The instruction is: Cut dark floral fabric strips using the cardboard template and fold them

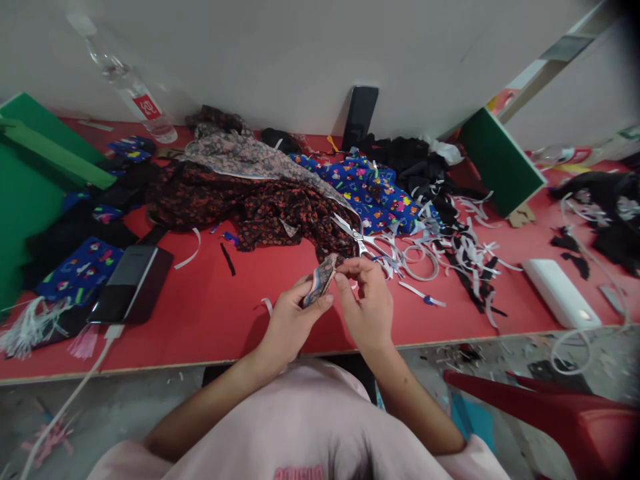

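Near the front edge of the red table, my left hand (295, 317) is closed on a small folded piece of patterned fabric (320, 281) with a light blue stripe. My right hand (367, 300) pinches the upper end of that fabric between thumb and forefinger. Just beyond my hands lie metal scissors (356, 236), their blades over dark red floral cloth (280, 207) that is joined to a paler floral piece. Blue cloth with a colourful print (370, 190) lies behind them.
A water bottle (145, 103) and a leaning black phone (361, 113) stand at the back. White strips (465, 247) and a white power bank (560, 293) lie right; a black box (147, 280) lies left. Green boards (503, 160) flank the work area.
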Demonstrator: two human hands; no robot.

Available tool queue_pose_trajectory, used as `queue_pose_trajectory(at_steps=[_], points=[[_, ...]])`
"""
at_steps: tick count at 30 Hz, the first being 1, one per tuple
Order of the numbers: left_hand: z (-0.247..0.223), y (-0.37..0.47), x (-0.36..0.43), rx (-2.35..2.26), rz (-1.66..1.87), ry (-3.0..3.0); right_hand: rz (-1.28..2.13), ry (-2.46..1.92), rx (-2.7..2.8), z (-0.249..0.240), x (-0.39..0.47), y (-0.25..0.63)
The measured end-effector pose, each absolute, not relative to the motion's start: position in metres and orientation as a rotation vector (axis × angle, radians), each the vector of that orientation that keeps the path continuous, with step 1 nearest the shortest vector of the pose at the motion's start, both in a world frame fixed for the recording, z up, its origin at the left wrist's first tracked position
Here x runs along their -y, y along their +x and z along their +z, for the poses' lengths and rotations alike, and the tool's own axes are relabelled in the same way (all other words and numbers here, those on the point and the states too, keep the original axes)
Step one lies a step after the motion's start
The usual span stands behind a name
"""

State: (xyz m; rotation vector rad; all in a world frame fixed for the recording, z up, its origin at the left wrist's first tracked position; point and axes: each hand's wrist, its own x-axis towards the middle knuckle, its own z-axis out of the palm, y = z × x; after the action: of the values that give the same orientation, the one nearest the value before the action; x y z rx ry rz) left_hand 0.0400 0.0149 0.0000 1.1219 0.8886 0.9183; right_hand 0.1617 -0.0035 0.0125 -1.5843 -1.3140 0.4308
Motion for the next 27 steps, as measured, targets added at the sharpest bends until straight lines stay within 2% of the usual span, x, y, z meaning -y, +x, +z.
queue_pose_trajectory(at_steps=[27], points=[[-0.009,0.041,-0.014,-0.797,0.882,0.875,0.275,-1.609,1.463,0.005,0.001,0.164]])
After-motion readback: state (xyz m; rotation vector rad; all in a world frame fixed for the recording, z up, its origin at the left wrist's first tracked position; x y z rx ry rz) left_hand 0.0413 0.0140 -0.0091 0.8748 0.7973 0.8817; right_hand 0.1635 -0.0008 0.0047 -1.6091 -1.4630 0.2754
